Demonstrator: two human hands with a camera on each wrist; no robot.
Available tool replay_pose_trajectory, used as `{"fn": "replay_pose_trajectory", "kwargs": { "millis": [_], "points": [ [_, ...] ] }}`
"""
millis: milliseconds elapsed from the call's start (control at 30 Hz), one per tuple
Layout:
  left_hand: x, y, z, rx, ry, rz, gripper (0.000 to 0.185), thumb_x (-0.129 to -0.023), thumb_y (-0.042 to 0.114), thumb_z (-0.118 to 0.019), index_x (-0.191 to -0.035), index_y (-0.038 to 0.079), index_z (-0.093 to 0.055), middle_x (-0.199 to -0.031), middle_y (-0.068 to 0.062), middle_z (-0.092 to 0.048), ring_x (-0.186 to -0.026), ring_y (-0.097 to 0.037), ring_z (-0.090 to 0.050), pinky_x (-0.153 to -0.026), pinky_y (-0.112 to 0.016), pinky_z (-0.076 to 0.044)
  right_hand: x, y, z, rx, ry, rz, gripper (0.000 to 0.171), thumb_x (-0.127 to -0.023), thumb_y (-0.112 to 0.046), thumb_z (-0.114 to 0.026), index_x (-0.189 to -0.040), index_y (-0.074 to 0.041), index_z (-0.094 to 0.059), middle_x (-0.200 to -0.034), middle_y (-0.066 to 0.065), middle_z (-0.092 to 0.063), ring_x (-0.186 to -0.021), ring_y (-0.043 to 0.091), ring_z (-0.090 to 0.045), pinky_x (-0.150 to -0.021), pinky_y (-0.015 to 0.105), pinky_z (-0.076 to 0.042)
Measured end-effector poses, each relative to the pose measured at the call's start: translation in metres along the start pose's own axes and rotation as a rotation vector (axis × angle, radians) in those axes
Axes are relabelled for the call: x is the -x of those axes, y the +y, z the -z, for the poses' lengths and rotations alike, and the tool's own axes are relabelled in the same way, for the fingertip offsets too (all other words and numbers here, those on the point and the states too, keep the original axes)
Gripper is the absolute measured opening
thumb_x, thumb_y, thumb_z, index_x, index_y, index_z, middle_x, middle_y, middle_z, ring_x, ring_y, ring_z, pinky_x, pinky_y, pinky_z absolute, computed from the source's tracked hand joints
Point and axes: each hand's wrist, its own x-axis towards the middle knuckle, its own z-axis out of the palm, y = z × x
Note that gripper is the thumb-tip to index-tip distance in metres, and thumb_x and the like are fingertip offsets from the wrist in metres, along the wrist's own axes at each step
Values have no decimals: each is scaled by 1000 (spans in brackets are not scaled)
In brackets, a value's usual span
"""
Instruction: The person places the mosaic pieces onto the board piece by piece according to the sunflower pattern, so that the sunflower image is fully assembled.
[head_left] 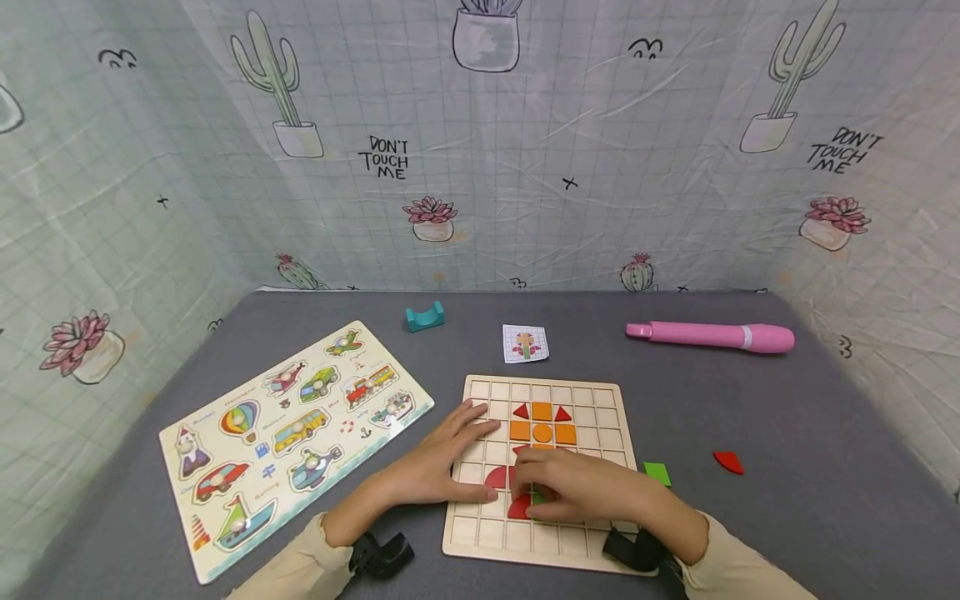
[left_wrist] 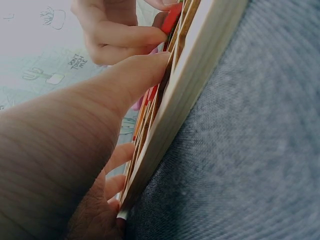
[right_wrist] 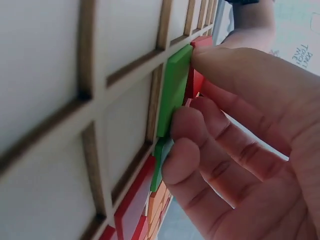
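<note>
seating: the step in hand looks like setting a green tile [right_wrist: 172, 90] into a cell of the wooden grid board [head_left: 600, 400]; to do it well, i judge the tile should be squared to the cell walls and lowered flat, not tipped on one edge, with the red pieces [head_left: 497, 477] beside it left alone.
right hand: the right hand [head_left: 581, 492] lies low over the near middle of the board, fingers curled, pinching the green tile between thumb and fingertips [right_wrist: 182, 125]; the tile stands on edge against the grid, not yet flat in its cell.
left hand: the left hand [head_left: 442, 462] rests flat on the left part of the board, fingers straight and spread, holding nothing; it seems to steady the board.
tile place: near middle of the board, just below the orange squares [head_left: 542, 431] and touching a red piece in the right wrist view.
board: lies on the grey counter [head_left: 787, 417], near the centre; orange and red pieces fill its far middle cells.
loose pieces: a green square [head_left: 657, 473] just right of the board, a red quarter piece [head_left: 728, 462] further right.
pattern card: a small card [head_left: 525, 343] lies just beyond the board.
elsewhere: a vehicle puzzle [head_left: 292, 437] at left, a teal block [head_left: 425, 317] and a pink pen [head_left: 712, 336] at the far side.
</note>
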Motion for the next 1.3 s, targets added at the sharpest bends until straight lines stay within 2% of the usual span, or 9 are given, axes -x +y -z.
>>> {"fn": "replay_pose_trajectory", "kwargs": {
  "millis": [233,367,533,667,800,900,1067,1300],
  "points": [
    [0,-2,-1,-8,0,-6,84,-80,47,-76,-150,18,-38,-161,-4,-18,-151,-27,-2,-113,-62,-19,-1,3,-2,-97,-16,15,10,-90,-9,-67,-93,-17,-62,-78,-10,-52,-69,-1,-46,-62,11,-41],
    [0,-2,-1,-6,0,-4,84,-80,47,-76,-150,18,-39,-161,-4,-18,-151,-27,-2,-113,-63,-19,-1,5,-1,-118,-20,51,5,-96,-11,-62,-97,-16,-64,-83,-12,-57,-75,-2,-49,-70,12,-45],
    [0,-2,-1,-5,-3,1,83,-81,47,-76,-150,18,-39,-161,-5,-19,-151,-27,-2,-113,-62,-19,0,4,2,-89,-23,41,11,-99,-12,-57,-102,-16,-66,-93,-11,-61,-93,1,-56,-91,22,-49],
    [0,-1,-1,-2,-6,3,83,-81,47,-75,-150,18,-39,-161,-5,-18,-151,-27,-2,-112,-63,-19,-2,4,3,-94,-58,46,14,-100,-11,-55,-103,-17,-67,-94,-11,-60,-95,1,-55,-91,21,-48],
    [1,0,0,-3,-8,0,83,-81,47,-75,-150,18,-38,-161,-6,-18,-151,-27,-1,-112,-63,-19,-2,1,2,-99,-66,65,14,-100,-12,-55,-106,-16,-67,-98,-9,-59,-87,-1,-50,-81,16,-47],
    [1,0,1,-5,-8,-4,83,-81,46,-75,-150,18,-38,-161,-6,-18,-151,-27,-1,-112,-63,-19,-1,-1,0,-70,-40,35,12,-98,-17,-60,-108,-17,-67,-96,-9,-56,-83,0,-49,-77,15,-45],
    [0,0,1,-2,-6,1,84,-81,47,-75,-150,18,-38,-161,-6,-19,-151,-28,-2,-112,-64,-19,-1,-6,-1,-54,-40,-23,10,-92,-27,-69,-100,-20,-68,-88,-13,-52,-78,0,-47,-70,13,-42],
    [1,-1,0,-8,-4,5,83,-81,48,-75,-150,19,-39,-161,-5,-19,-151,-27,-2,-112,-63,-19,-4,-14,-5,-16,3,-122,9,-87,-25,-75,-89,-21,-68,-80,-13,-51,-73,0,-46,-65,14,-42]
  ]
}}
